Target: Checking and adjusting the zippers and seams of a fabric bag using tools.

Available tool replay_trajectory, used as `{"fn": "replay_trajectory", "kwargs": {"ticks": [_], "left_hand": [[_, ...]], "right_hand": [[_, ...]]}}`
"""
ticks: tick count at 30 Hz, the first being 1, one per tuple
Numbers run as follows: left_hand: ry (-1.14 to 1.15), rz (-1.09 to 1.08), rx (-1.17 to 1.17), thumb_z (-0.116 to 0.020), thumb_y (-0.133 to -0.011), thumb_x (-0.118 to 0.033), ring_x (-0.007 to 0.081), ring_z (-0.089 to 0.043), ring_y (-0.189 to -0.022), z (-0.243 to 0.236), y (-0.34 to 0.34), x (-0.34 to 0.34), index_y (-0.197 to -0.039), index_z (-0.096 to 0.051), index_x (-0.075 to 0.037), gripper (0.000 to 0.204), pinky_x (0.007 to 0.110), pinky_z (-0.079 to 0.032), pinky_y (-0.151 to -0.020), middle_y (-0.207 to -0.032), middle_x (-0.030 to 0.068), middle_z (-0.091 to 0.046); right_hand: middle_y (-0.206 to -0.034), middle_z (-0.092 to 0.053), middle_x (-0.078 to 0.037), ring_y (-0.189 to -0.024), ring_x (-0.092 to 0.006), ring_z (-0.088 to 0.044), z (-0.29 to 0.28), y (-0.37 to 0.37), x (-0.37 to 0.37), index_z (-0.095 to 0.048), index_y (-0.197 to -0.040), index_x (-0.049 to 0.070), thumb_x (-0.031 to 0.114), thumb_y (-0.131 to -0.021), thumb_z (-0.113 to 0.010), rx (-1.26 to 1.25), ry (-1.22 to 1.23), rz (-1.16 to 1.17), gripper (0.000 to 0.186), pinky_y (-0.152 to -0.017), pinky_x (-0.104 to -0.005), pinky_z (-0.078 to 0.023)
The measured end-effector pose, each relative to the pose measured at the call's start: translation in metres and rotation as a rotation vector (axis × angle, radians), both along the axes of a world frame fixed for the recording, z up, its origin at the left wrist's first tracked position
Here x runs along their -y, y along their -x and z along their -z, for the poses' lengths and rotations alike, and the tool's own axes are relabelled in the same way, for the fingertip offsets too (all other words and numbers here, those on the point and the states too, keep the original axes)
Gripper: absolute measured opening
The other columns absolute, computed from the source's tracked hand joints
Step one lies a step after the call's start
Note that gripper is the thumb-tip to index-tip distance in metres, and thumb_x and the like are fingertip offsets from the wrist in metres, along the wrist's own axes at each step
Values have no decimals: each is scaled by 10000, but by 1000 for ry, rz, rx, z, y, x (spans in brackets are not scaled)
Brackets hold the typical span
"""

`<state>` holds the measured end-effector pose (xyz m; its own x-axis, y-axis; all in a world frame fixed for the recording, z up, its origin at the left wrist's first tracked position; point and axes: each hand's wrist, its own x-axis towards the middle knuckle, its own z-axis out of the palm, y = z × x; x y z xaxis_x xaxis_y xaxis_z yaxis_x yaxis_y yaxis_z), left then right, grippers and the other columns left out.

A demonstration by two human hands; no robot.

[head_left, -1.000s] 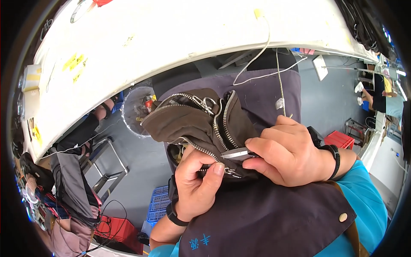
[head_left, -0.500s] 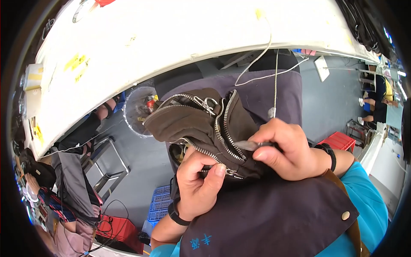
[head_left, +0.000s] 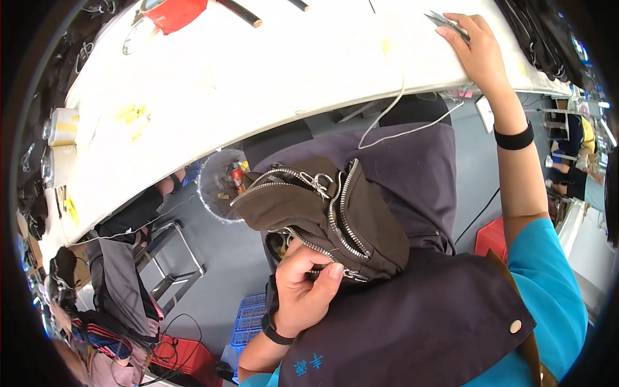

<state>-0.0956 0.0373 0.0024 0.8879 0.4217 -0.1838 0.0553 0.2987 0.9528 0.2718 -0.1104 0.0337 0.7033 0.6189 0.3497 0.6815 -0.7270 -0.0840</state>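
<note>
A dark brown fabric bag [head_left: 387,226] with several metal zippers rests on my apron-covered lap. My left hand [head_left: 303,293] pinches its zippered edge near the lower end, thumb on top and the other fingers partly hidden inside the fold. A zipper pull and a metal ring [head_left: 319,182] lie on the bag's upper part. Away from the bag, my right hand [head_left: 480,55] reaches over the white table [head_left: 271,77] at the upper right. Between its thumb and fingers are small metal thread snips [head_left: 445,22], points toward the left, low over the tabletop.
A white cord [head_left: 393,103] droops from the table's near edge. Below that edge stands a clear-walled waste bin [head_left: 205,187]. A red tape roll [head_left: 174,14] and dark sticks [head_left: 238,11] lie on the table. Blue crates [head_left: 248,319], a stool [head_left: 174,264] and another person's sleeve [head_left: 106,332] are at the left.
My right hand has left the bag's zipper and swung up and away to the table with the thread snips. The left hand still pinches the bag, which has barely shifted.
</note>
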Motion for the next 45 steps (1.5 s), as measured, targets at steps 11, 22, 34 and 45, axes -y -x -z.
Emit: {"fn": "replay_trajectory", "kwargs": {"ticks": [11,22,34,45], "left_hand": [[-153,110,36,-679,-773,-5,205,-586,-835,-6,-3,-13,-836,-643,-13,74,300,-452,-763,-897,104,-645],[-1141,-44,-48,-722,-757,-388,290,-579,-810,-61,-20,-72,-910,-659,-29,395,376,-459,-705,-868,96,-609],[-607,317,-78,-817,-687,-247,244,-510,-647,-57,-15,-81,-743,-526,-42,360,328,-395,-577,-726,82,-527],[457,246,-162,-681,-841,6,116,-611,-943,-39,11,-39,-1150,-622,-16,315,262,-481,-864,-1073,63,-661]], "right_hand": [[-1146,-524,-147,-1056,-302,-508,16,155,-57,-543,-1218,21,18,-814,-597,-1027,-282,-841,408,-912,-365,-425],[-957,-505,-84,-857,-270,-528,10,180,-52,-554,-871,58,13,-759,-662,-1089,-485,-874,161,-723,-358,-440],[-961,-564,-76,-809,-226,-581,-2,186,-44,-645,-835,17,28,-781,-662,-800,-653,-1048,58,-942,-491,-464],[-939,-579,-131,-773,-263,-593,7,182,-46,-654,-812,-2,2,-721,-654,-616,-723,-1081,91,-925,-489,-481]]}}
